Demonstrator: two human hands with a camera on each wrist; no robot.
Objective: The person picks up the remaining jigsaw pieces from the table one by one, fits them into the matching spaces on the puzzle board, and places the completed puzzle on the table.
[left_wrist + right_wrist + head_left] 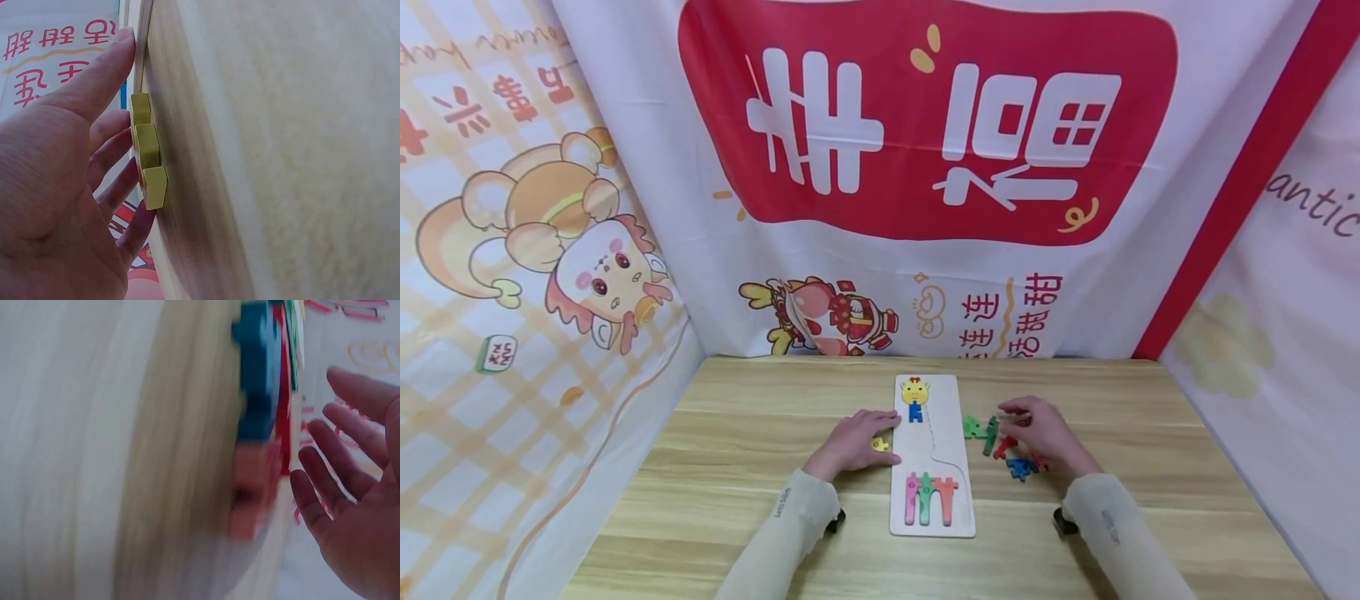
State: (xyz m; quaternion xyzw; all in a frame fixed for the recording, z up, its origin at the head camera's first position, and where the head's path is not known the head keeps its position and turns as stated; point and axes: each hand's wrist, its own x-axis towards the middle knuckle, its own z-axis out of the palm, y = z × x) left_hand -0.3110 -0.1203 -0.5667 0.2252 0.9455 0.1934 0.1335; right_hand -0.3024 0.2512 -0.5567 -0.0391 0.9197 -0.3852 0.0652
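A white puzzle board [951, 433] lies upright before me, bearing a yellow giraffe head [915, 392], a small blue piece [915, 413] under it, and pink, green and orange leg pieces [925, 504] near its bottom. My left hand [853, 442] rests at the board's left edge, fingers and thumb spread around a yellow piece [149, 147] on the table. To the right, my right hand [1037, 429] hovers over loose pieces, its fingers relaxed and holding nothing in the right wrist view. Below it lie green [991, 436], red [1004, 448] and blue [1020, 469] pieces.
The wood-grain table [737, 417] backs onto a white cloth with a red printed panel [917, 125]. Printed cloth walls [535, 333] rise on both sides. Another lighter green piece [973, 427] lies against the board's right side.
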